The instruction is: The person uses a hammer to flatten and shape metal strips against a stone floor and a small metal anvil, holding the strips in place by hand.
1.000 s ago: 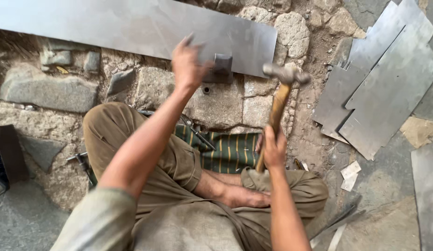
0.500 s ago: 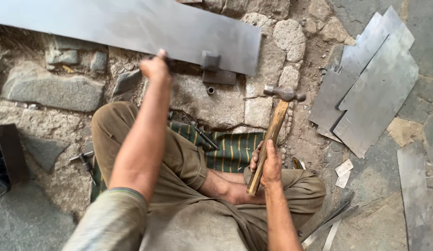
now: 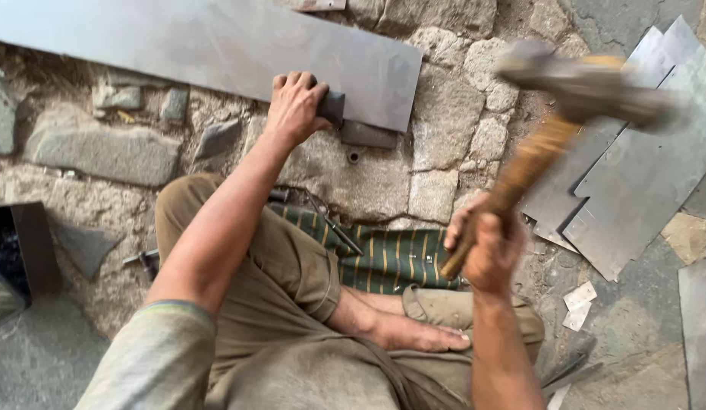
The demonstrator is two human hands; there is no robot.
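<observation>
**Head view: a hammer raised beside a held-down steel sheet**

Head view: the right hand (image 3: 489, 247), low and right of centre, is closed in a full grip around the bottom end of a wooden handle. From that grip the hammer (image 3: 554, 129) runs up and to the right, its metal head blurred at the upper right of the frame, well above the ground. The head is judged heavy against the light, stiff handle, so the hold at the far end of the handle suits a swing; the wood looks worn and smooth and may slip in a loose hand.

The left hand (image 3: 296, 106), upper centre, is pressed down with fingers curled over a small dark metal block (image 3: 353, 125) that sits at the lower edge of a long grey steel sheet (image 3: 216, 45). Whether the block is clasped or only pinned cannot be told. The sheet lies flat across the top of the frame on a rough stone floor (image 3: 444, 129). It is judged thin, stiff enough to stay flat yet springy, with sharp cut edges; it is best held flat-palmed away from the edge.

Further out, cut sheet pieces (image 3: 641, 175) are stacked at the right. A green striped cloth (image 3: 391, 258) lies under the folded legs, and a few thin tools (image 3: 334, 224) rest just beside it. A dark box (image 3: 23, 250) stands at the left edge.
</observation>
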